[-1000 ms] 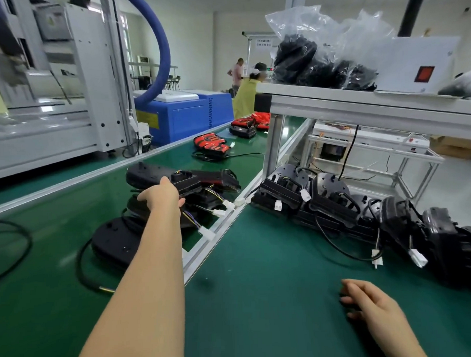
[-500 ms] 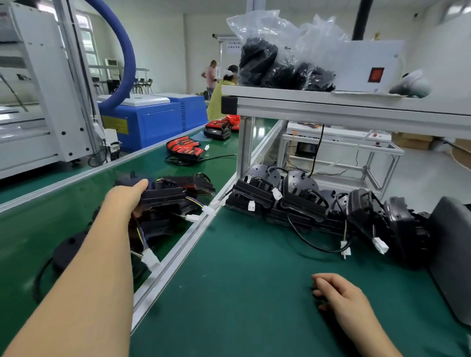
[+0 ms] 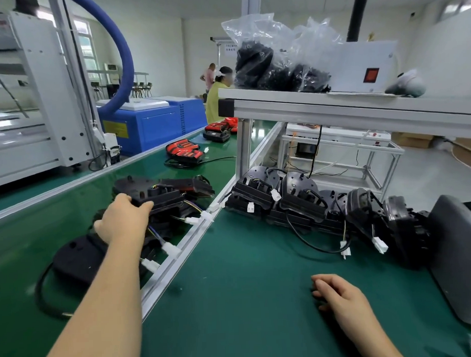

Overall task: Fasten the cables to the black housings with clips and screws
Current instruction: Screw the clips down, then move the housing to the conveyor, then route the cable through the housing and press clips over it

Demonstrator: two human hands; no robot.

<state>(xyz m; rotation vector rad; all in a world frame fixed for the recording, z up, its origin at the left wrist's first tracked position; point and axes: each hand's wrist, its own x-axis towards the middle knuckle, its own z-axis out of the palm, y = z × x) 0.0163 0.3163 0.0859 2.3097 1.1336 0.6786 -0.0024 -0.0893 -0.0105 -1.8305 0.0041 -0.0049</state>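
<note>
Several black housings with cables and white connectors are piled on the green conveyor belt (image 3: pixel 23 250) at the left. My left hand (image 3: pixel 122 222) reaches over the aluminium rail and grips one black housing (image 3: pixel 163 199) on top of that pile. A flat black housing (image 3: pixel 77 257) lies nearer to me on the belt, its cable looping to the left. My right hand (image 3: pixel 337 292) rests on the green work mat (image 3: pixel 246 298) with fingers loosely curled and nothing in it. A row of further black housings (image 3: pixel 302 202) with cables leans at the back of the mat.
An aluminium rail (image 3: pixel 178 257) divides belt and mat. A shelf (image 3: pixel 360 107) overhead carries plastic bags of black parts (image 3: pixel 273 59) and a white box. A grey tray (image 3: pixel 461 253) stands at the right. Red-and-black housings (image 3: pixel 184 152) lie farther along the belt. People work in the distance.
My left hand has closed round the top housing on the belt and drawn it slightly toward me. The view swung right, then back. My right hand has stayed on the mat.
</note>
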